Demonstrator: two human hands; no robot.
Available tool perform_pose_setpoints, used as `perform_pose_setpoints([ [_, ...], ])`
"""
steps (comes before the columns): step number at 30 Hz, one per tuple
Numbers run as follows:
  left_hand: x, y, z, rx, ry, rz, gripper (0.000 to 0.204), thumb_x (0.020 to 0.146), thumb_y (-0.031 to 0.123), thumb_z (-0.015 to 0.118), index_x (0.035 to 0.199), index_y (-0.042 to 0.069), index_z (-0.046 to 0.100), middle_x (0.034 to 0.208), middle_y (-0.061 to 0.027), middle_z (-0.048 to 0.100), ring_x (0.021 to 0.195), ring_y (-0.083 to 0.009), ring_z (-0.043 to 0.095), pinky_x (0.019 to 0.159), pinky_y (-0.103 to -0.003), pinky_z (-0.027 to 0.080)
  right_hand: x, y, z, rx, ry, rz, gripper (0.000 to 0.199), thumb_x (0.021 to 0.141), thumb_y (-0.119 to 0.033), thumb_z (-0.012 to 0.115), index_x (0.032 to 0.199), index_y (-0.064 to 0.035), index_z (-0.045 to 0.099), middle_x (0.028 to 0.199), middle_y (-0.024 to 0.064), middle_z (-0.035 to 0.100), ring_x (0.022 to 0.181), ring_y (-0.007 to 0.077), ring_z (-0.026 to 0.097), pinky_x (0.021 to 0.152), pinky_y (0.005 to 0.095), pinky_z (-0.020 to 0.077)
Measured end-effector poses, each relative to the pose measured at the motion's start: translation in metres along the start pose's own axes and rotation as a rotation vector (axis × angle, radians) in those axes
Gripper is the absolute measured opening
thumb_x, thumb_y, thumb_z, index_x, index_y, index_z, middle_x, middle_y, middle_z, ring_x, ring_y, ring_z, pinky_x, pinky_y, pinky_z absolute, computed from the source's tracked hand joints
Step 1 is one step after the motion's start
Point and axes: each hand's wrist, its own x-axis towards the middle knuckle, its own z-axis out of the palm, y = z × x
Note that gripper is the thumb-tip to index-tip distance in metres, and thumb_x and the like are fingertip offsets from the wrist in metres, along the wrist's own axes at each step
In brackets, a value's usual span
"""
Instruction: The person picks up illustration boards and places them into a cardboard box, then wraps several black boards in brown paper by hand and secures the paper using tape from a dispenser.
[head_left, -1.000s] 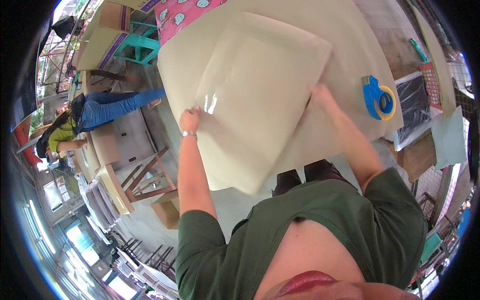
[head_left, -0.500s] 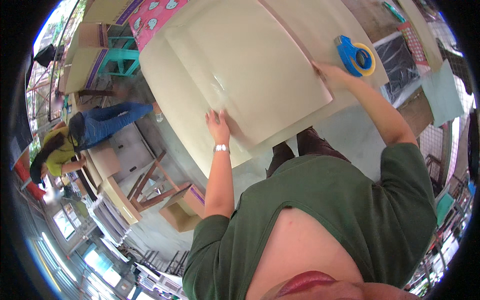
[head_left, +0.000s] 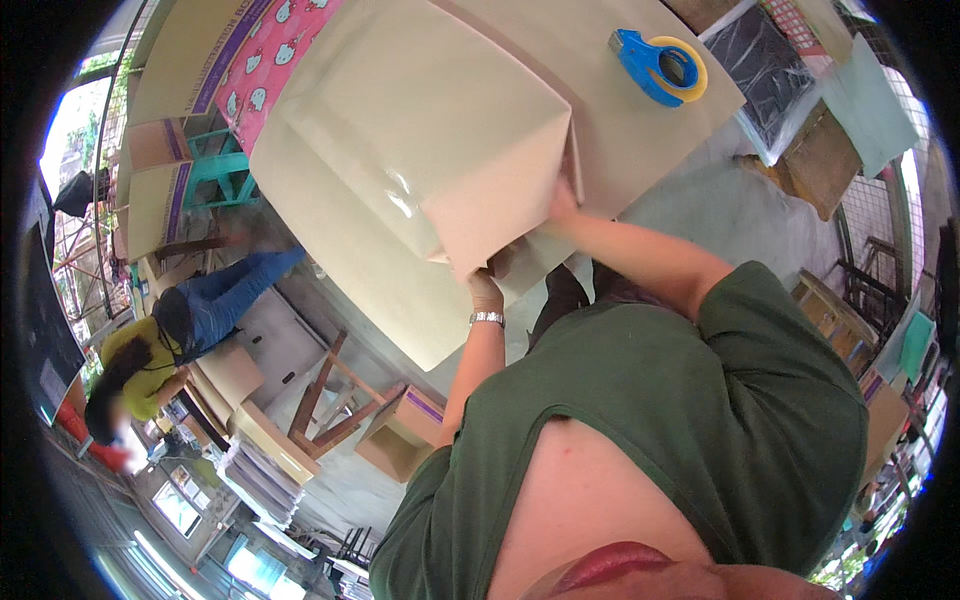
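Note:
A wide sheet of brown paper point(head_left: 440, 120) covers a broad flat shape on the table, with a shiny strip of clear tape on its left side. Its near end is lifted and creased into a fold. My left hand point(head_left: 485, 288) is closed on the near-left corner of this brown paper, its fingers partly hidden under the flap. At the raised right edge, my right hand point(head_left: 562, 205) is closed on the paper too, slightly blurred, with its fingertips behind the fold. More brown paper point(head_left: 350, 290) lies spread beneath.
A blue tape dispenser point(head_left: 655, 68) with a yellowish roll lies on the right. Pink patterned cloth point(head_left: 272, 60) shows at far left. Left of the table are a green stool point(head_left: 222, 170), an open carton point(head_left: 400, 440), a wooden frame point(head_left: 320, 390) and another person point(head_left: 155, 345) bending.
Both hands have come closer together at the near end. The paper there, flat before, is now lifted and folded. My view has shifted, and the tape dispenser appears higher and further left.

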Motion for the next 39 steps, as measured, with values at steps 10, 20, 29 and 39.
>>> perform_pose_setpoints([
  [10, -0.001, 0.034, -0.047, 1.262, -0.603, 0.660, 0.052, 0.085, 0.033, 0.056, 0.125, 0.001, 0.048, 0.124, -0.0252, 0.048, 0.117, -0.0416, 0.043, 0.101, -0.048, 0.033, -0.058, 0.066, -0.080, 0.225, -0.420, -0.312, 0.027, 0.078, -0.011, 0.057, 0.105, -0.0064, 0.061, 0.110, 0.0160, 0.059, 0.099, 0.0323, 0.058, 0.088, 0.0417, 0.0463],
  [20, 0.029, 0.029, -0.008, 0.912, -0.381, 0.425, 0.056, 0.080, 0.031, 0.062, 0.127, 0.003, 0.046, 0.134, -0.0197, 0.041, 0.124, -0.0396, 0.037, 0.104, -0.050, 0.029, 0.070, 0.111, -0.080, -0.272, -0.474, -0.603, 0.038, 0.077, -0.007, 0.056, 0.115, -0.0029, 0.058, 0.122, 0.0172, 0.054, 0.121, 0.0317, 0.044, 0.103, 0.0391, 0.0367],
  [29, 0.051, 0.027, -0.081, 1.645, -0.640, 0.685, 0.058, 0.081, 0.036, 0.058, 0.130, 0.006, 0.046, 0.139, -0.0158, 0.038, 0.128, -0.0358, 0.034, 0.108, -0.049, 0.023, 0.095, 0.133, -0.119, -0.222, -0.665, -0.763, 0.032, 0.081, -0.017, 0.055, 0.108, -0.0015, 0.061, 0.124, 0.0144, 0.054, 0.122, 0.0259, 0.044, 0.109, 0.0401, 0.0288],
  [39, -0.078, -0.010, 0.041, 1.978, -0.540, 1.017, 0.052, 0.084, 0.041, 0.058, 0.121, 0.005, 0.056, 0.121, -0.0152, 0.057, 0.116, -0.0315, 0.051, 0.099, -0.050, 0.036, -0.063, 0.108, -0.073, -0.339, -0.433, -0.820, 0.047, 0.085, -0.031, 0.048, 0.125, -0.0054, 0.052, 0.136, 0.0113, 0.044, 0.132, 0.0273, 0.034, 0.112, 0.0482, 0.0183],
])
